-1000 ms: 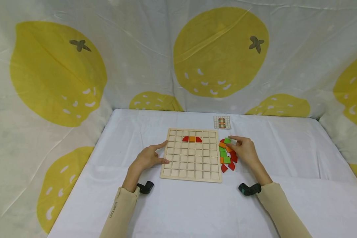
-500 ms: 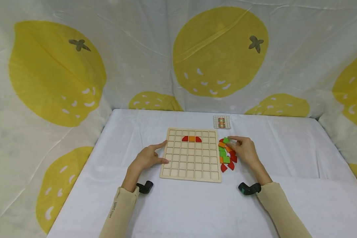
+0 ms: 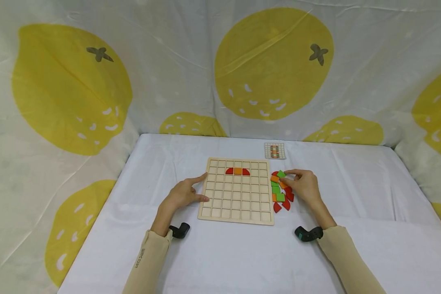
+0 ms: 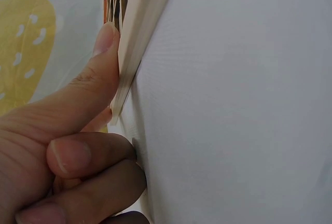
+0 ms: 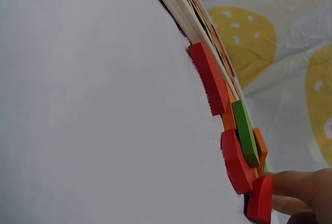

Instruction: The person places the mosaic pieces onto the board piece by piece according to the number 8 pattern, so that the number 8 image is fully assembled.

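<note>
A square wooden grid board (image 3: pixel 236 210) lies on the table, with two red quarter-round pieces and an orange square (image 3: pixel 237 171) between them in one row. My left hand (image 3: pixel 181 193) touches the board's left edge with spread thumb and index finger. In the left wrist view its thumb (image 4: pixel 105 42) lies along the rim, the other fingers bent below. Right of the board is a heap of red, orange and green pieces. My right hand (image 3: pixel 304 185) pinches a green square tile (image 3: pixel 281 174) at the heap's far end. The right wrist view shows part of this hand behind a red piece (image 5: pixel 260 200).
A small pattern card (image 3: pixel 275 151) lies beyond the heap, printed with a grid and coloured shapes. The white tablecloth (image 3: pixel 235 261) continues in front of the board. A lemon-print cloth (image 3: pixel 183 65) hangs at the back and sides.
The right index fingertip has come slightly nearer the thumb, and the green tile has turned a little. The left hand and the board stay in place.
</note>
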`<move>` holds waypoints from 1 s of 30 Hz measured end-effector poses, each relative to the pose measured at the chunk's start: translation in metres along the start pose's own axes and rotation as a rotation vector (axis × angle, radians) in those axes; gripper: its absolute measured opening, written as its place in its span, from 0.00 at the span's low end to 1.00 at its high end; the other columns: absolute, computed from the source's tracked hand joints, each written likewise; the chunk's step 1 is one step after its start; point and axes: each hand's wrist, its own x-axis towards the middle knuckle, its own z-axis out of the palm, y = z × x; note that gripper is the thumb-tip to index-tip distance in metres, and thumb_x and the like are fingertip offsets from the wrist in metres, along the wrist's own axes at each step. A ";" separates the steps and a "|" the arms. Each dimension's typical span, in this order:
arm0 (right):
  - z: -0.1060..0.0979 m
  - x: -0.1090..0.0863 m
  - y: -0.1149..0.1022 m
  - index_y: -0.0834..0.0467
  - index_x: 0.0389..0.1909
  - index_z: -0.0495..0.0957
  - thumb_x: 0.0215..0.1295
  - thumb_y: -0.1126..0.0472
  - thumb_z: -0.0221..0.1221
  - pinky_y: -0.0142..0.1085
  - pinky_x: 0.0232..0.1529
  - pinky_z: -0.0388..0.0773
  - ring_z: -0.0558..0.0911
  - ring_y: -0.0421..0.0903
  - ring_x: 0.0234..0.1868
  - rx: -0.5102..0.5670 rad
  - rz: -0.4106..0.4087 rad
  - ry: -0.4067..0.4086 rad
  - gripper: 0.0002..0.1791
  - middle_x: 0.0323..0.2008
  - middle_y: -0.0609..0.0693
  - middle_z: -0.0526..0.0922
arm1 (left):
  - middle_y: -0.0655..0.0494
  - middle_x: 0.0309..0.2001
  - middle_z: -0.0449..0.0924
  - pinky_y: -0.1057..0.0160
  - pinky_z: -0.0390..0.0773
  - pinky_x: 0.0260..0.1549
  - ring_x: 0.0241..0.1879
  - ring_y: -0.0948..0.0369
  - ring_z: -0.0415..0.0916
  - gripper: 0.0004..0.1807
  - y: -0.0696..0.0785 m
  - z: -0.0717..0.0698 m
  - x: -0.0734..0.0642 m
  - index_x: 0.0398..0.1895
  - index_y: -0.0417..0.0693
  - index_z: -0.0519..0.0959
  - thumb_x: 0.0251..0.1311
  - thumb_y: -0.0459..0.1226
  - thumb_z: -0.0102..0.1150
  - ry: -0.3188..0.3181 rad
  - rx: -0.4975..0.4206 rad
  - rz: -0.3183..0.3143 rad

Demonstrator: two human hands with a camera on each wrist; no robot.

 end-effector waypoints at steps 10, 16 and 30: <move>0.000 -0.001 -0.007 0.67 0.52 0.86 0.67 0.57 0.69 0.31 0.20 0.56 0.64 0.44 0.20 0.012 -0.038 -0.001 0.19 0.17 0.47 0.64 | 0.62 0.15 0.58 0.66 0.58 0.23 0.19 0.65 0.53 0.52 0.001 -0.001 0.000 0.81 0.61 0.62 0.53 0.48 0.79 0.006 0.000 0.007; 0.003 -0.005 -0.020 0.64 0.51 0.87 0.66 0.56 0.70 0.31 0.17 0.57 0.63 0.42 0.14 0.029 -0.116 -0.077 0.19 0.15 0.46 0.64 | 0.62 0.15 0.59 0.66 0.59 0.23 0.18 0.65 0.53 0.52 0.001 -0.001 0.000 0.81 0.60 0.61 0.54 0.49 0.78 -0.004 0.004 0.005; 0.045 -0.008 -0.056 0.61 0.50 0.87 0.64 0.56 0.72 0.30 0.21 0.53 0.56 0.40 0.17 0.055 -0.218 -0.230 0.17 0.15 0.43 0.57 | 0.62 0.14 0.59 0.65 0.58 0.22 0.18 0.65 0.52 0.52 -0.001 0.002 0.001 0.81 0.60 0.61 0.54 0.50 0.78 0.007 0.015 0.017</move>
